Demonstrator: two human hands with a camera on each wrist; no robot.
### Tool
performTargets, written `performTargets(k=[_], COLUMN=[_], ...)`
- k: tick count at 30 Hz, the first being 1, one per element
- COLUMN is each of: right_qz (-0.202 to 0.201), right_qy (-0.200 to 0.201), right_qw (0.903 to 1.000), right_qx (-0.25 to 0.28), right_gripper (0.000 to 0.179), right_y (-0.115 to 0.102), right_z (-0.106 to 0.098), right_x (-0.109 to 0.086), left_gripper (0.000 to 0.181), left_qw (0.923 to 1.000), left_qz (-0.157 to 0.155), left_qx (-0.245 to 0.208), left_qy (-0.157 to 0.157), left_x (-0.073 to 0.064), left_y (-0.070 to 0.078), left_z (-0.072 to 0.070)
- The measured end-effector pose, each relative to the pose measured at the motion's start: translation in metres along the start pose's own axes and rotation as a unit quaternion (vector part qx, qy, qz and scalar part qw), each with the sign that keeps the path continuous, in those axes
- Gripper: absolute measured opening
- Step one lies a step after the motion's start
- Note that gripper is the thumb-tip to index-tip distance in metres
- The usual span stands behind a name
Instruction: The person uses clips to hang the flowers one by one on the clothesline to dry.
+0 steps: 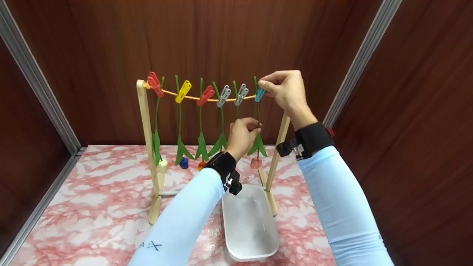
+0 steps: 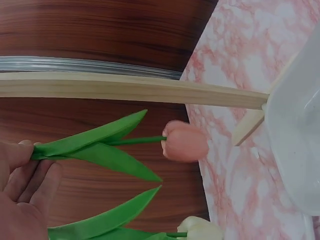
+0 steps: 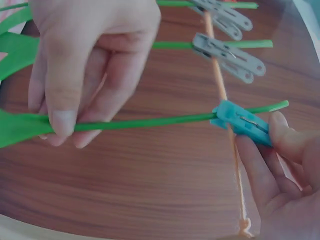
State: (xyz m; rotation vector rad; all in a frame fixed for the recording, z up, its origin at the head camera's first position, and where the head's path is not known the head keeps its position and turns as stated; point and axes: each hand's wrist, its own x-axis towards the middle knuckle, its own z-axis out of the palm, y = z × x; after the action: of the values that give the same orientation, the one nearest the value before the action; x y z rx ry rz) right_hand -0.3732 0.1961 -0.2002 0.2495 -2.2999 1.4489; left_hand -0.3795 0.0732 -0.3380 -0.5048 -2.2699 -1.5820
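A pink artificial tulip (image 2: pixel 185 142) hangs head down at the right end of the orange cord (image 3: pixel 220 82). My left hand (image 1: pixel 242 136) pinches its green stem (image 3: pixel 150 122) just above the leaves. Higher up, my right hand (image 1: pixel 290 90) holds the handle end of a blue clothespin (image 3: pixel 242 122) between thumb and fingers. That clothespin sits across the cord and the stem, whose tip sticks out past it. Beside it, two grey clothespins (image 1: pixel 241 94) hold other stems. A white tulip (image 2: pixel 200 229) shows at the edge of the left wrist view.
Wooden posts (image 1: pixel 146 125) carry the cord. Further left, red and yellow clothespins (image 1: pixel 183 91) hold more upside-down tulips, including a blue one (image 1: pixel 184 163). A white plastic basin (image 1: pixel 251 221) stands on the pink marbled table (image 1: pixel 92 218). Brown panels (image 1: pixel 218 40) surround the table.
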Motion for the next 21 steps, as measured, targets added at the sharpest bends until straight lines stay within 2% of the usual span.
performTargets(k=[8,12,15,21], right_qz=[0.025,0.034,0.031,0.007], right_qy=[-0.016,-0.026,-0.03,-0.014], right_qw=[0.9984,0.9961,0.994,0.9926], right_qx=[-0.049,-0.077,-0.1,-0.121], right_gripper=[0.023,0.028,0.03,0.035], right_y=[0.0,-0.004,-0.006,-0.002], right_z=[0.004,0.005,0.006,0.005], right_x=[-0.004,-0.006,-0.007,-0.007], left_gripper=[0.008,0.01,0.014,0.027], left_qw=[0.9998,0.9997,0.9996,0.9998], left_qz=[0.003,-0.008,-0.014,-0.015], left_qx=[-0.006,-0.003,0.003,-0.007], left_qy=[0.019,0.022,0.023,0.008], left_x=[0.002,0.0,-0.003,-0.01], left_y=[0.001,0.0,0.0,-0.001], left_z=[-0.003,-0.003,-0.003,-0.006])
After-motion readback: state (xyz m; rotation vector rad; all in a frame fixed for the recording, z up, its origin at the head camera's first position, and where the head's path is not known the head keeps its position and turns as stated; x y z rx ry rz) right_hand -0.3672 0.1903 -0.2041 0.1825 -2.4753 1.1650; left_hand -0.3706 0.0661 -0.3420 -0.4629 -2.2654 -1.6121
